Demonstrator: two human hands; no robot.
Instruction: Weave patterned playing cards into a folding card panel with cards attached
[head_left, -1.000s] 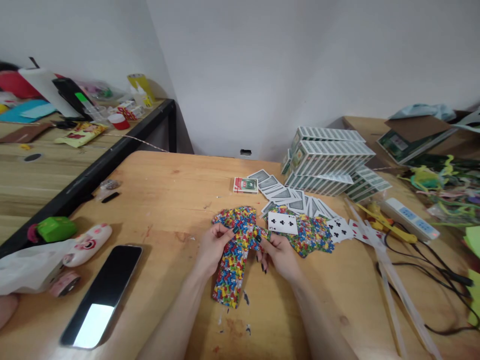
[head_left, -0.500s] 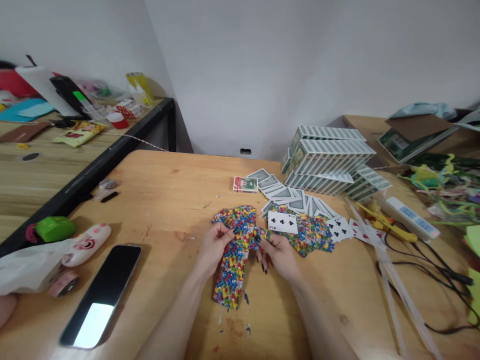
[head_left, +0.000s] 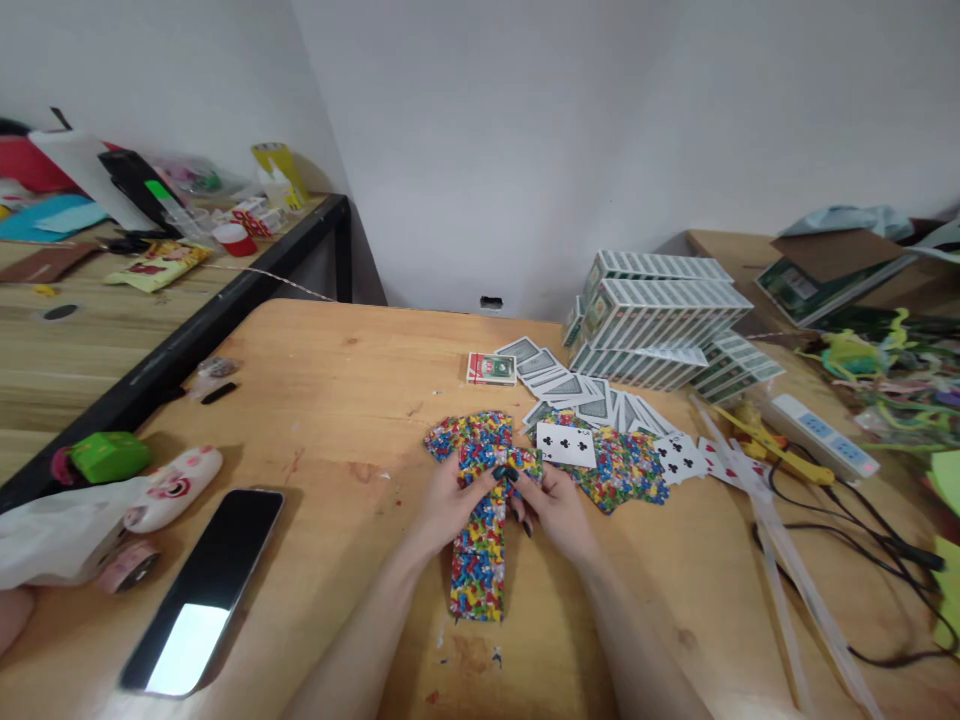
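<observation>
Playing cards (head_left: pixel 478 575) with a colourful patterned back hang in a long strip between my hands, overlapping one another. My left hand (head_left: pixel 448 510) is closed on the strip's upper part from the left, thumb on top. From the right, my right hand (head_left: pixel 559 508) pinches cards at the same spot, its thumb beside the left one; some fingers are hidden underneath. Just beyond lies a fan of matching cards (head_left: pixel 461 432). To the right, more patterned cards (head_left: pixel 619 470) are spread, with a face-up three of clubs (head_left: pixel 566 443) on them.
Green-backed cards (head_left: pixel 566 387) and a card box (head_left: pixel 491 368) lie behind. Stacked card cartons (head_left: pixel 660 310) stand at the back right. A phone (head_left: pixel 206 590) and toys (head_left: pixel 176 487) are at left; clear plastic strips (head_left: pixel 787 560), cables and a power strip (head_left: pixel 825 437) at right.
My hands have come together, the left one moving right until the thumbs meet. The hanging strip of cards has shifted right and straightened from its slant.
</observation>
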